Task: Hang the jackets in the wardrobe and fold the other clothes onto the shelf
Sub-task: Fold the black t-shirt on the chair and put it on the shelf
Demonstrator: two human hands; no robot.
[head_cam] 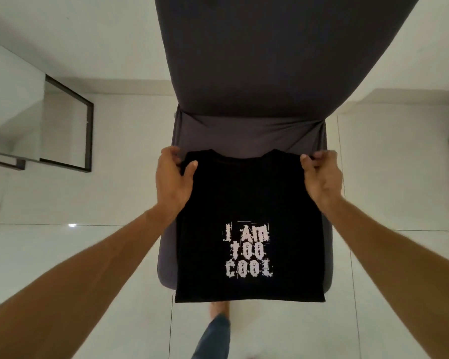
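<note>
A black T-shirt [246, 198] with white lettering lies flat on the seat of a dark grey covered chair [244, 73]. Its sides are folded in, so it forms a narrow rectangle whose lower edge hangs slightly over the seat's front. My left hand [173, 180] pinches the shirt's upper left corner beside the collar. My right hand [322, 174] pinches the upper right corner. Both arms reach in from below.
The chair's tall backrest rises directly ahead. A black-framed glass panel [68, 123] stands on the white tiled floor [88, 255] to the left. My own leg and foot [215, 325] show below the seat's front edge.
</note>
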